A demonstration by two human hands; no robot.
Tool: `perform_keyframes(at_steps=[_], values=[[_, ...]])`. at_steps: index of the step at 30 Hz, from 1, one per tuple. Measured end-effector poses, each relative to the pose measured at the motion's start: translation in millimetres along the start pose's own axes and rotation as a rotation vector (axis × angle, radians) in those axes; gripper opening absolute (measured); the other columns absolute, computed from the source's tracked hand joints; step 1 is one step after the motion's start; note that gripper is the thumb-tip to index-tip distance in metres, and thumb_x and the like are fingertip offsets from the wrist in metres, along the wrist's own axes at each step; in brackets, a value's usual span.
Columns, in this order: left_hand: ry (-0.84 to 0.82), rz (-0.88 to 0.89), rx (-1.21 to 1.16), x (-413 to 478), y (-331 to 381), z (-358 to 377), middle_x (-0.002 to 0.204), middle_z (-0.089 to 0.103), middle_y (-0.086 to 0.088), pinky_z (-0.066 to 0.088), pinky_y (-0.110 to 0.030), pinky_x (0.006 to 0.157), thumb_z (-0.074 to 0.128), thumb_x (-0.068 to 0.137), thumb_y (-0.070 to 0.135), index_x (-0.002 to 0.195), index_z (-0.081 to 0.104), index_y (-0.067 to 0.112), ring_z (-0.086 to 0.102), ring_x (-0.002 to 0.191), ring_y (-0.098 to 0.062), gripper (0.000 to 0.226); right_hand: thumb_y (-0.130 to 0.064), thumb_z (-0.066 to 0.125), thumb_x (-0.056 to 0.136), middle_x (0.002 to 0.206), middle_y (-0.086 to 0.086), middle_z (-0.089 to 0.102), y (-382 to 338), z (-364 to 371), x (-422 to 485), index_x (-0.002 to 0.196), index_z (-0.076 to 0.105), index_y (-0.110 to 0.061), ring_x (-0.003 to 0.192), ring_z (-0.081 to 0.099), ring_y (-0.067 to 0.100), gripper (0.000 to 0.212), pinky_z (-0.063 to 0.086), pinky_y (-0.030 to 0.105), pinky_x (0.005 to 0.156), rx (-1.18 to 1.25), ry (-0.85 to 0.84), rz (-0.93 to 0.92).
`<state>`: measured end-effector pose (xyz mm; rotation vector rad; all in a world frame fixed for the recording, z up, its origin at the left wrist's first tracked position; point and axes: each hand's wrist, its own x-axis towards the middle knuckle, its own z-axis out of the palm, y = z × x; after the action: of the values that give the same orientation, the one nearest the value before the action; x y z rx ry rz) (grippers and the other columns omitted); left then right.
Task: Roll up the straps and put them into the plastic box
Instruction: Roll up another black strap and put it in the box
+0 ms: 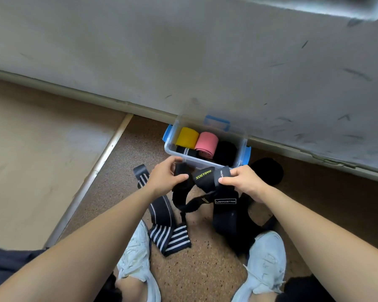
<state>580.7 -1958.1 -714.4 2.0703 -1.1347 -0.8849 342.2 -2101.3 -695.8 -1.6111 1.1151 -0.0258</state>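
Both hands' fingers pinch black strap [202, 176]: left hand [165, 175] at 9, right hand [241, 182] at 3; "XUEYING" between, "LARAESTAR" below.

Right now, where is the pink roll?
The pink roll lies inside the plastic box, at centre frame between the yellow roll and a black roll.

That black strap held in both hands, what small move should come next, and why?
Probably keep winding. The right hand pinches a started roll at one end of the black strap, the left hand grips its loose part, and much still hangs to the floor. The plastic box already holds finished rolls.
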Motion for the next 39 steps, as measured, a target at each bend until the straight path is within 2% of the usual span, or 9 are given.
perform_keyframes(at_steps=[4,7,11,15,22,25,28,35,39], values=[[-0.097,0.176,0.258,-1.0,40.8,-12.6,0.119,0.069,0.004,0.053,-0.038,0.087,0.077,0.089,0.041,0.14,0.052,0.039,0.064,0.11,-0.021,0.057,-0.028,0.079,0.07,0.09,0.002,0.08,-30.6,-8.7,-17.9,0.091,0.08,-0.016,0.087,0.074,0.017,0.025,0.062,0.046,0.085,-0.169,-0.068,-0.128],[-0.229,0.301,0.419,-2.0,65.0,-24.3,0.139,0.064,0.007,0.051,-0.032,0.092,0.077,0.089,0.039,0.155,0.032,0.046,0.059,0.122,-0.017,0.08,-0.011,0.076,0.078,0.087,0.002,0.079,-55.5,-19.8,-35.1,0.089,0.081,-0.015,0.079,0.068,0.008,0.013,0.057,0.038,0.087,-0.242,-0.127,-0.227],[-0.463,0.38,0.338,-2.5,93.0,-35.0,0.15,0.054,0.012,0.04,-0.022,0.108,0.078,0.091,0.033,0.156,0.04,0.037,0.048,0.136,-0.006,0.076,-0.003,0.075,0.082,0.078,-0.001,0.075,-84.8,-35.2,-64.8,0.089,0.081,-0.012,0.072,0.063,0.003,0.013,0.053,0.024,0.072,-0.25,-0.224,-0.278],[-0.551,0.432,0.306,-10.6,117.3,-44.7,0.138,0.059,0.011,0.039,-0.021,0.107,0.076,0.093,0.03,0.148,0.051,0.028,0.05,0.127,-0.003,0.06,0.007,0.07,0.082,0.077,-0.005,0.072,-99.8,-46.8,-87.6,0.092,0.079,-0.004,0.069,0.062,0.0,0.017,0.049,0.016,0.068,-0.234,-0.273,-0.33],[-0.446,0.51,0.425,-31.0,141.1,-58.6,0.082,0.055,0.021,0.038,-0.021,0.067,0.072,0.095,0.036,0.101,0.062,0.028,0.053,0.077,0.002,0.015,0.004,0.068,0.084,0.085,0.005,0.071,-96.5,-56.2,-99.3,0.095,0.072,0.003,0.077,0.06,0.011,0.012,0.048,0.029,0.073,-0.148,-0.237,-0.345],[-0.396,0.47,0.487,-36.3,144.4,-75.0,0.08,0.058,0.015,0.046,-0.03,0.068,0.071,0.095,0.039,0.093,0.06,0.03,0.055,0.075,-0.002,0.015,0.002,0.069,0.09,0.082,-0.003,0.073,-88.2,-60.0,-95.0,0.093,0.074,-0.004,0.074,0.063,0.004,0.008,0.05,0.021,0.073,-0.068,-0.141,-0.334],[-0.341,0.381,0.555,-37.4,134.1,-96.2,0.079,0.058,0.014,0.049,-0.036,0.072,0.072,0.094,0.041,0.089,0.059,0.035,0.056,0.074,-0.007,0.015,-0.012,0.071,0.09,0.092,0.008,0.077,-66.4,-74.4,-84.0,0.094,0.076,-0.012,0.082,0.063,0.008,0.006,0.05,0.031,0.082,-0.072,-0.017,-0.282],[-0.303,0.374,0.445,-40.9,131.8,-114.5,0.077,0.062,0.01,0.043,-0.027,0.065,0.075,0.093,0.033,0.083,0.059,0.037,0.057,0.07,-0.006,0.019,-0.028,0.074,0.089,0.105,0.009,0.076,-33.5,-72.5,-71.4,0.109,0.074,-0.01,0.089,0.067,0.016,0.028,0.051,0.029,0.081,-0.552,0.005,-0.022],[-0.301,0.41,0.317,-47.9,141.7,-116.8,0.075,0.062,0.011,0.044,-0.019,0.062,0.075,0.093,0.029,0.083,0.06,0.036,0.058,0.067,-0.003,0.019,-0.032,0.076,0.091,0.112,0.009,0.072,-61.8,-57.3,-84.7,0.122,0.069,-0.013,0.097,0.068,0.018,0.036,0.057,0.036,0.088,-0.185,0.027,-0.046]])
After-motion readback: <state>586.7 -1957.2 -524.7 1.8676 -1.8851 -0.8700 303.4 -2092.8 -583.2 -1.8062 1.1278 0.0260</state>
